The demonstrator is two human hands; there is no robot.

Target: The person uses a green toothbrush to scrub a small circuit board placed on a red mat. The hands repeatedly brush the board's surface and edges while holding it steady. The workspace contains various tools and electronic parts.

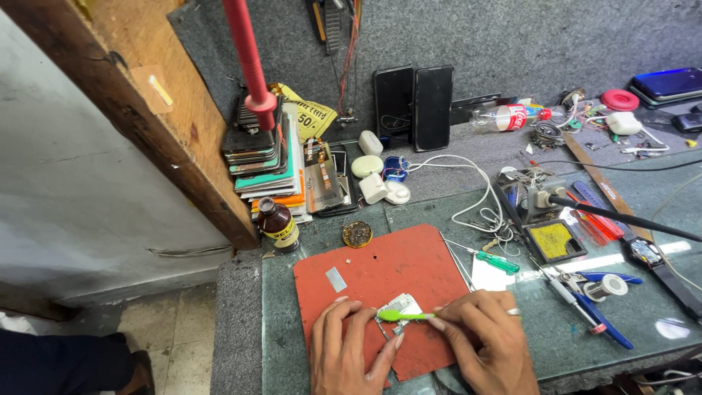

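Clearly the work called for a light touch. At six o'clock on the bench, the left hand (349, 350) pressed its fingertips down on a small silvery circuit part (398, 306) lying on the red mat (380, 274), pinning it rather than gripping it. The right hand (486, 340) pinched a green-handled brush (404, 316) between thumb and fingers, its head laid across the part. To my eye, short strokes with the part held flat would have served best; a hard push looked likely to skid the piece off the mat's near edge. A small grey plate (336, 279) lay loose on the mat toward ten o'clock of the hands, worth keeping clear of the brush. At two o'clock sat a green screwdriver (498, 262), with blue-handled pliers (599, 311) at three o'clock. A brown bottle (278, 224) stood at eleven o'clock beside a stack of phone parts (263, 157), well apart from the work.
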